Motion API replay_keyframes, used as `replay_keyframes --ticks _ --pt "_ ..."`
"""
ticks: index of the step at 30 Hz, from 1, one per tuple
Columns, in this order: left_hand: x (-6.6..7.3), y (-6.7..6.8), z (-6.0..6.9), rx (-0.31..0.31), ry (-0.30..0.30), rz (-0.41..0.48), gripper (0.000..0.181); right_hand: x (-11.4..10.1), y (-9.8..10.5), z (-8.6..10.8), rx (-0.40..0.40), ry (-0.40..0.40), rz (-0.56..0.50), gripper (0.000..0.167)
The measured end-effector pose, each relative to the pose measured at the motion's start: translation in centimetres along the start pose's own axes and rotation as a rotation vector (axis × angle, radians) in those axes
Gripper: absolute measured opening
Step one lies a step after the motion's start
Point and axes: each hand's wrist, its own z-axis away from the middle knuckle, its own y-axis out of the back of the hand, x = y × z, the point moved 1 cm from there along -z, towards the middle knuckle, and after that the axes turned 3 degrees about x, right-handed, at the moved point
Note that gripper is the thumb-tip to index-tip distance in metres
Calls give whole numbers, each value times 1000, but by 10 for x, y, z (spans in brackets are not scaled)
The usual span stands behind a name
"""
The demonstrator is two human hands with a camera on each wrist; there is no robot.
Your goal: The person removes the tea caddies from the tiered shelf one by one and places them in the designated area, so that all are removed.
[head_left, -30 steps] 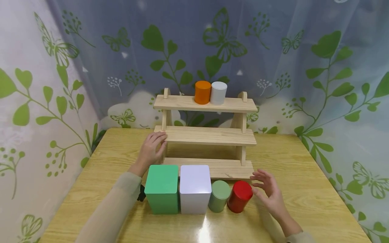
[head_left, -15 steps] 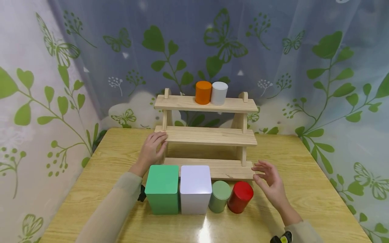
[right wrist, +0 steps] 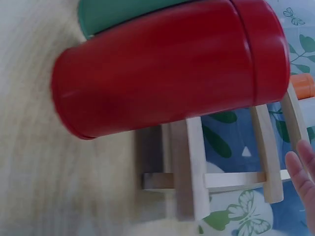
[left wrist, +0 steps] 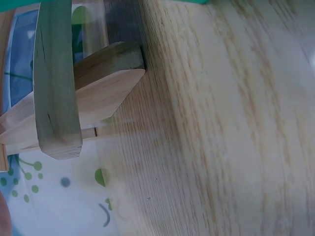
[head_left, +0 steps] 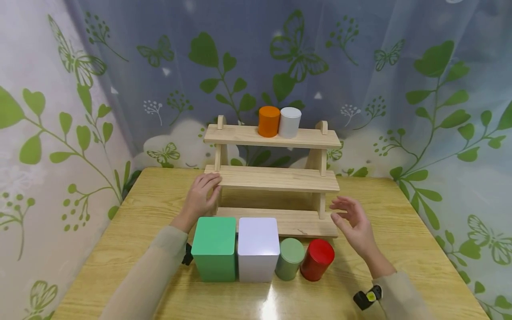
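Observation:
My left hand holds the left end of a tiered wooden display stand, fingers over the middle shelf's edge and thumb lower down. My right hand hovers by the stand's lower right side, fingers loosely bent, nothing in it. In front of the stand are a green box, a pale lavender box, a light green canister and a red canister. The red canister fills much of the right wrist view, apart from the fingertips.
On the top shelf an orange canister and a white canister stand side by side. The wooden table extends to both sides. A leaf-patterned curtain hangs behind.
My right hand has moved up and away from the red canister, toward the stand's right side. The left hand stays at the shelf end; boxes and canisters keep their places.

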Motion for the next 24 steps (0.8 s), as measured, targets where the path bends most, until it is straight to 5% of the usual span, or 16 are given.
replay_keyframes --ticks 24 --pt "-1 0 -1 -1 -15 -7 28 -34 -22 -53 -40 52 65 45"
